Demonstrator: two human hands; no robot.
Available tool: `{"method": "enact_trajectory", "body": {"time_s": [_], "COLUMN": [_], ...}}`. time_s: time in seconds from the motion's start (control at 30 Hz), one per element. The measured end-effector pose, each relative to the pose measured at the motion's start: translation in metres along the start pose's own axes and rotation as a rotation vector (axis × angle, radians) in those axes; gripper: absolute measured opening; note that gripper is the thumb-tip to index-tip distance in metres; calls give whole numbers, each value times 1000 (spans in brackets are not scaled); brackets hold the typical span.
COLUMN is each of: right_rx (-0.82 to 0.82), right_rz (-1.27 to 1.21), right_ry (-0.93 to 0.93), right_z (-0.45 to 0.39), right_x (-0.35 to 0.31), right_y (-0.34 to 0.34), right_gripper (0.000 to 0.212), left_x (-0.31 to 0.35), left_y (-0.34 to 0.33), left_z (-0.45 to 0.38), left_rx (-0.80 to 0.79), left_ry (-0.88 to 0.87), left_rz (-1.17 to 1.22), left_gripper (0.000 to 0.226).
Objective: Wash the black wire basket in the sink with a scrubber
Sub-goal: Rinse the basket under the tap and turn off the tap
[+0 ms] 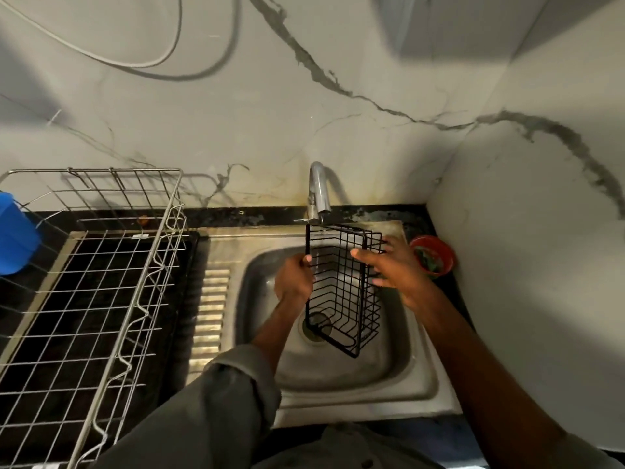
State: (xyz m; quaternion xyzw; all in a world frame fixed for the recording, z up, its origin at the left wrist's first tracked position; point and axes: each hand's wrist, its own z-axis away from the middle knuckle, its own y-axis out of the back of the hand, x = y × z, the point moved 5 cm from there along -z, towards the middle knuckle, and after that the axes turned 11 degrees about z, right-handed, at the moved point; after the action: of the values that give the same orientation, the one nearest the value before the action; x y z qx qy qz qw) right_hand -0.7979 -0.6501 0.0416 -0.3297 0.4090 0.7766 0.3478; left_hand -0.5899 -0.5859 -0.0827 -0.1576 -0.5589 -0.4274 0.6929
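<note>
Rinsing step appears underway: left hand [293, 278] is gripping the black wire basket [341, 286] rim, right hand [392, 265] steadying it with spread fingers under the tap [318, 191] at twelve o'clock. Next move likely calls for fetching a scrubber.

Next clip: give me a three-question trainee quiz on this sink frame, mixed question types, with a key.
1. True or false: the black wire basket rests flat on the sink floor.
2. Which hand has its grip on the basket's left edge?
A. left hand
B. right hand
C. neither
3. Fill in: the red bowl stands on the counter to the ______ of the sink.

Key:
1. False; both hands hold it up, tilted, under the tap.
2. A; the right hand's fingers spread against the basket's right side.
3. right
</note>
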Motion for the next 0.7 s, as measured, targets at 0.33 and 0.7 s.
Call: {"method": "enact_trajectory", "body": {"time_s": [0.33, 0.7], "right_rx": [237, 103], "right_rz": [-152, -348], "right_ry": [-111, -413], "right_z": [-5, -26], "right_x": [24, 76], "right_y": [-12, -35], "right_gripper": [72, 112], "left_x": [7, 19], "left_y": [16, 62], "left_z": [-3, 54], "left_rx": [-40, -436], "left_ry": [-118, 498], "left_rz": [-88, 437], "left_gripper": [41, 46]}}
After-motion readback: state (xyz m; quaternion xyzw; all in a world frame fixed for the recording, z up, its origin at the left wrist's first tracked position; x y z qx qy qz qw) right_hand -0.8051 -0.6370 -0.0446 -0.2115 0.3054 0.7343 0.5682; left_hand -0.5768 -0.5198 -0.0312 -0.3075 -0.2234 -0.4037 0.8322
